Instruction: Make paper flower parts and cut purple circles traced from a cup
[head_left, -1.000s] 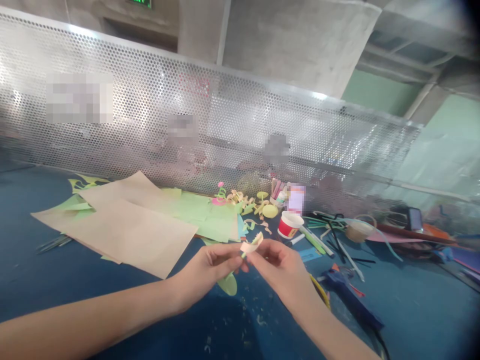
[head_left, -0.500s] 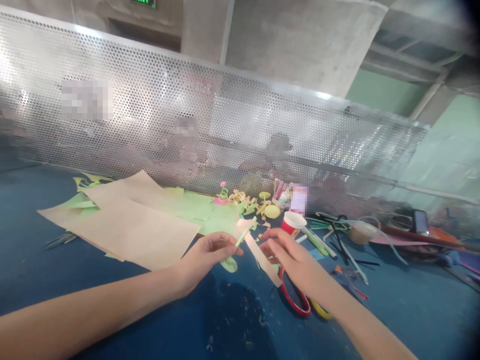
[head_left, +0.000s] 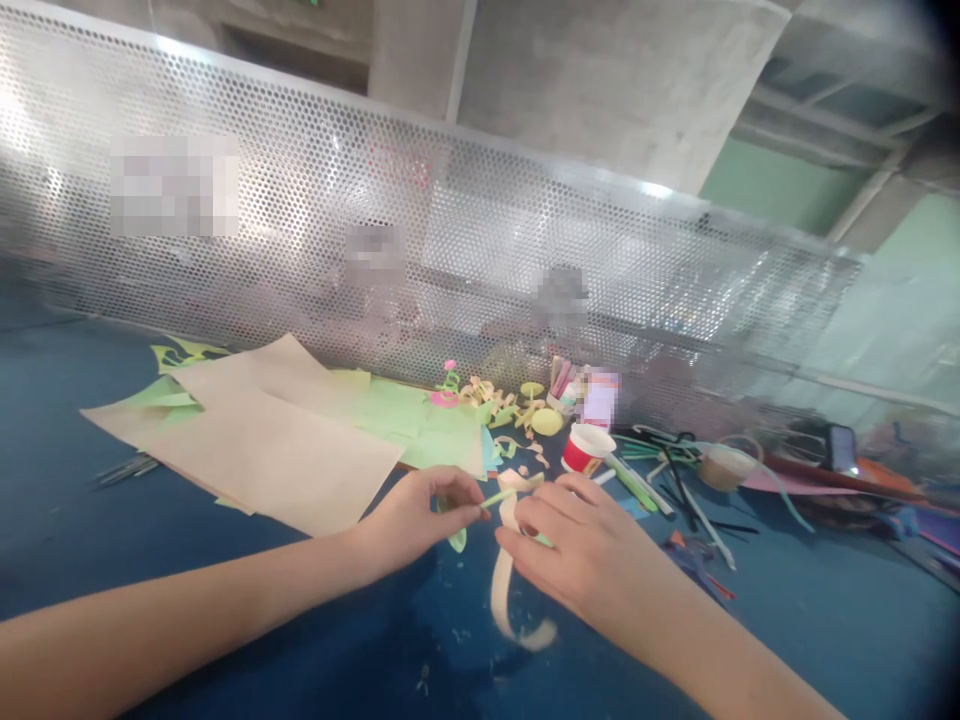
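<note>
My left hand (head_left: pixel 431 515) pinches one end of a thin light-green stick (head_left: pixel 495 498), which looks like rolled paper. A curled cream paper strip (head_left: pixel 501 590) loops around the stick and hangs below it, its free end curving to the right. My right hand (head_left: pixel 566 535) has its fingers bent over the strip and the stick's far end; its fingertips are partly hidden. A light-green paper piece (head_left: pixel 457 537) shows just under my left fingers. Large cream paper sheets (head_left: pixel 300 450) lie to the left of that hand.
A red-and-white paper cup (head_left: pixel 587 450) stands beyond my right hand. Yellow-green discs (head_left: pixel 547 422) and paper curls lie behind. Green paper (head_left: pixel 442 440) spreads at the middle. On the right are coloured sticks (head_left: pixel 637 485) and a phone (head_left: pixel 841 448). A perforated metal screen (head_left: pixel 465 260) crosses the back.
My right hand has moved left and closed on the strip at the stick. The strip, straighter before, now curls down. The red-handled scissors have become hidden behind my right hand.
</note>
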